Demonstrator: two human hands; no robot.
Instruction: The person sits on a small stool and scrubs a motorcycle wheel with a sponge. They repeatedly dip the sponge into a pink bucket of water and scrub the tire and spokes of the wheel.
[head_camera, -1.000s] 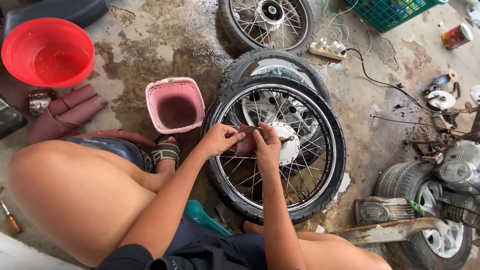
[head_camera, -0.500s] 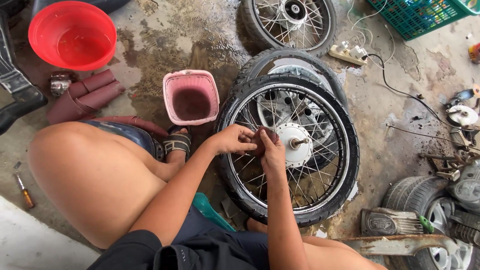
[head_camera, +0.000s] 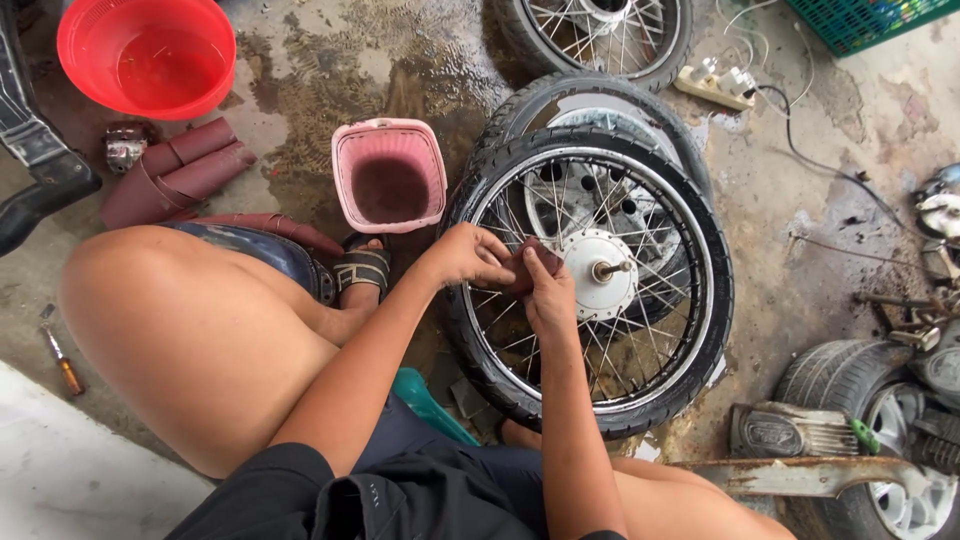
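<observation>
Right between both hands (head_camera: 510, 275), sandpaper (head_camera: 527, 262)

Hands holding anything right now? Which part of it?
Both the left hand and right hand pinch a small dark reddish sheet, likely sandpaper, by its edges, pressed against the spokes of the spoked wheel beside the hub.

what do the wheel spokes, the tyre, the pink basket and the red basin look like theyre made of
Spokes: thin bare metal, silvery and glinting, dull in spots. Tyre: matt black rubber with moulded tread. Pink basket: likely plastic, with a slotted wall and a faded, grimy rim. Red basin: glossy plastic by its sheen, holding water. The brown piece between the hands looks like sandpaper, though that is uncertain.
</observation>
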